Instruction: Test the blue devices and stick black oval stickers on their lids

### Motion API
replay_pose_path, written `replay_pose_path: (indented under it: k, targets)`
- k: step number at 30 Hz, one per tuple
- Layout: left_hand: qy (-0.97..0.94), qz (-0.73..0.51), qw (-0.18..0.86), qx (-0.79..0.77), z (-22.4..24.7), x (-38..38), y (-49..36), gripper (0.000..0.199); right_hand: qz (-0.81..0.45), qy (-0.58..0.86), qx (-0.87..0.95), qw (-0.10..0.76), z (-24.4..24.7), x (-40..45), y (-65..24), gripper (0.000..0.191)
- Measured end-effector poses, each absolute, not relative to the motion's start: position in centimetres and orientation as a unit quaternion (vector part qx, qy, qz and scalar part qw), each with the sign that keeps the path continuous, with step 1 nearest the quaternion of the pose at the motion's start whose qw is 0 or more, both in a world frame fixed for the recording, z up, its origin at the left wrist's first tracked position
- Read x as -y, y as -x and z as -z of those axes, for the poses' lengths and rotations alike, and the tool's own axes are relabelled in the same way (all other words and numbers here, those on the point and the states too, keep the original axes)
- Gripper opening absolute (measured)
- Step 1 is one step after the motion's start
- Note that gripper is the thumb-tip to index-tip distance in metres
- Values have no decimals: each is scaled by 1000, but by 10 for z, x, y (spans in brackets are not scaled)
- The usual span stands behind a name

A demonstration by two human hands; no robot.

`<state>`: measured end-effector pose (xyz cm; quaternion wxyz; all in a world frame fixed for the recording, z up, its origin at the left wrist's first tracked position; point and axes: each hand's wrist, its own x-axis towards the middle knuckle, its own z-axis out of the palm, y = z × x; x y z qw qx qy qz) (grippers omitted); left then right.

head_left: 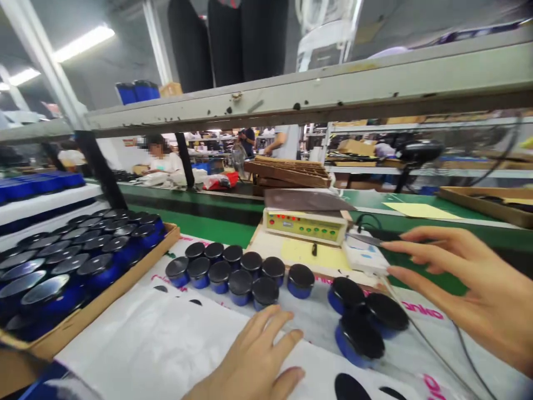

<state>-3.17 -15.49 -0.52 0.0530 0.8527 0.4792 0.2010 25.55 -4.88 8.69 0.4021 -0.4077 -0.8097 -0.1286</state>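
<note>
My left hand [266, 353], fingers spread, is over a white sheet [166, 328] with black round pieces [350, 387], some of them partly hidden. Just beyond its fingertips stands a blue jar-like piece with a glossy black top [265, 290], one of several in two rows. To the right, my right hand [462, 278] is raised with a slim, dark, pointed tool [368, 239] at its fingertips. That tool's tip points left over a small white box [366, 254]. A group of 3 similar black-topped pieces [360, 336] stands between my hands.
At left, a cardboard tray [112, 289] holds many more black-topped blue pieces. A control box with lit indicators [306, 226] stands ahead on a board, with cables [425, 339] running right. A metal shelf beam [308, 91] crosses above. Other people work beyond the green bench [208, 222].
</note>
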Motion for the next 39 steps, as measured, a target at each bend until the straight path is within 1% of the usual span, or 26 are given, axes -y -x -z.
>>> replay_pose_path:
  k: [2,5,7,9,12,16,18,19,22,25,27,29,31,33,35,39]
  targets:
    - [-850,-205,147,-462,-3,141,8,52,104,403,829,373,-92,54,-250,36]
    - [-822,-235,287,-433,-1,117,-26,68,64,421,834,349,-97,59,-247,34]
    - [-803,-248,340,-421,7,102,-44,79,43,440,834,331,-98,60,-250,34]
    - [-796,-251,354,-421,17,92,-57,84,22,461,836,298,-96,59,-254,37]
    - [-802,-258,349,-411,26,85,-69,81,-29,493,842,217,-88,52,-261,57]
    - [-810,-244,366,-387,25,84,-77,82,-110,519,840,110,-66,38,-270,82]
    - [-808,-246,377,-381,26,84,-80,85,-139,531,833,71,-55,31,-275,92]
    - [-803,-252,383,-381,27,83,-82,86,-147,536,829,64,-51,29,-278,94]
    - [-775,-288,398,-398,28,83,-83,84,-152,540,823,87,-52,31,-282,91]
    - [-732,-364,393,-422,16,84,-77,75,-185,515,827,129,-68,44,-272,84]
    - [-702,-415,391,-427,1,85,-70,70,-233,478,829,176,-79,57,-258,87]
    - [-680,-447,394,-426,-15,86,-62,70,-280,436,824,229,-87,68,-243,94]
    - [-674,-467,388,-422,-31,88,-53,68,-310,406,815,272,-89,75,-232,95]
    - [-681,-474,380,-409,-44,92,-44,64,-326,382,808,309,-89,78,-227,89]
    - [-703,-458,378,-392,-54,97,-35,57,-343,356,806,327,-88,78,-228,85]
    - [-743,-415,362,-381,-62,103,-18,44,-380,310,816,306,-89,76,-234,89]
